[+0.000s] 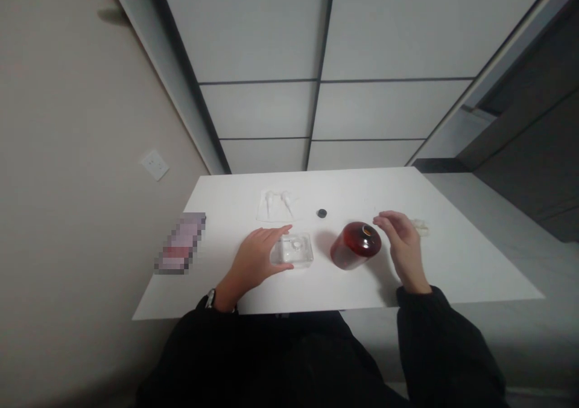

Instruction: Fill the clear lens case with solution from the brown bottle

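On the white table [452, 263] my left hand [253, 260] curls round the left side of a small clear plastic box [295, 250], thumb in front and fingers behind it. A dark red bottle [355, 245] stands open-topped just to the right of the box. My right hand [402, 242] hovers beside the bottle's right side, fingers loosely bent and apart, holding nothing I can make out. A small black cap [321, 213] lies behind the bottle.
A clear bag with two white pump parts [277, 204] lies at the back of the table. A small pale item [420, 227] sits right of my right hand. A blurred-out object [181, 242] lies at the table's left edge. A wall socket [155, 165] is on the left wall.
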Tool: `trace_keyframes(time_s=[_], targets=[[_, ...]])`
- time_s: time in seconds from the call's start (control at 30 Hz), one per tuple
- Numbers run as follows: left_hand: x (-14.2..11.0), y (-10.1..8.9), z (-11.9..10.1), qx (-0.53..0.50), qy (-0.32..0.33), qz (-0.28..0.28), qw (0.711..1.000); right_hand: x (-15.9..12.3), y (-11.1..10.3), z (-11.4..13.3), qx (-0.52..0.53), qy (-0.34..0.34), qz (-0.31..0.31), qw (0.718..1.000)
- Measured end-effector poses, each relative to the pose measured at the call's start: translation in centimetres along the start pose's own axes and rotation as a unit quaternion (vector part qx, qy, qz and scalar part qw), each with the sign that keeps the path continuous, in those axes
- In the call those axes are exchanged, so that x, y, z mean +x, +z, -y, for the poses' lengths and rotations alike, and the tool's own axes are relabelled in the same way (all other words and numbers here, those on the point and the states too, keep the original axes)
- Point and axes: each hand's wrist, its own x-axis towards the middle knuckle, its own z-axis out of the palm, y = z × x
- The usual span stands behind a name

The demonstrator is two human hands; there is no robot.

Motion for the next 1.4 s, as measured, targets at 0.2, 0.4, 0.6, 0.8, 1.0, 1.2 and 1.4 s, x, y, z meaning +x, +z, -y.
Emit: trace_keyframes(time_s=[0.2, 0.4, 0.6, 0.8, 1.0, 1.2, 1.4], targets=[[1.1, 0.2, 1.7, 0.009, 0.007, -0.019, 1.000, 5.0, 2.7, -1.2, -0.105, -0.047, 0.273, 0.955], [1.6, -0.2, 2.6, -0.004, -0.005, -0.023, 1.000, 7.6, 7.4, -1.3, -0.123, -0.111, 0.433, 0.886], [1.4, -0.3, 2.5, -0.035, -0.010, -0.023, 0.999, 7.9, 3.5, 1.1, -0.019, -0.088, 0.245, 0.965], [1.4, 0.0, 3.0, -0.043, -0.013, -0.022, 0.999, 1.4, 0.7, 7.3, 0.159, -0.192, 0.086, 0.965], [1.5, 0.1, 3.1, -0.040, -0.020, -0.015, 0.999, -2.6, 4.4, 5.7, 0.161, -0.180, 0.049, 0.969], [1.6, 0.0, 2.6, -0.040, -0.035, -0.010, 0.999, -2.3, 6.0, 4.2, 0.129, -0.184, 0.035, 0.974], [1.5, -0.1, 2.7, -0.052, -0.026, -0.016, 0.998, -1.3, 6.9, 4.5, 0.082, -0.184, 0.082, 0.976]])
